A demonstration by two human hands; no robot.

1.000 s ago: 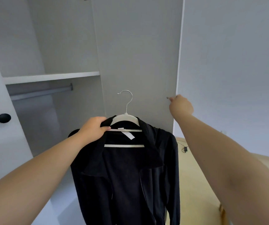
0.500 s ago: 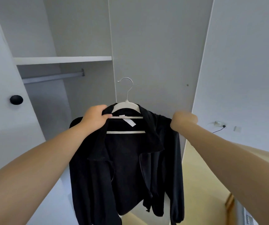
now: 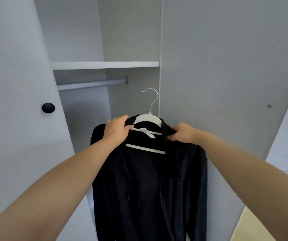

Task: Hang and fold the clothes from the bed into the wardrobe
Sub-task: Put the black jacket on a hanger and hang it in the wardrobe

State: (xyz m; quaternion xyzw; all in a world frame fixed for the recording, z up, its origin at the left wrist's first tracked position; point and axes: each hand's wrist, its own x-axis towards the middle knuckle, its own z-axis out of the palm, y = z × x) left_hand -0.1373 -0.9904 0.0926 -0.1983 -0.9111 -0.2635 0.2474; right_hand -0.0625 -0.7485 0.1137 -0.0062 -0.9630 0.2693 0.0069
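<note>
L hand [image 3: 116,129], R hand [image 3: 183,133]: tight grip.

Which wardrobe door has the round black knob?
The left door, carrying the black knob; the right door shows only a small dark dot.

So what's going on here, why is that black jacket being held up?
A person is putting clothes away. Both hands hold a black jacket that sits on a white hanger: the left hand grips one shoulder and the right hand grips the other. They are in front of the open wardrobe. The hanger is not yet on the rail, which is higher up and to the left.
</note>
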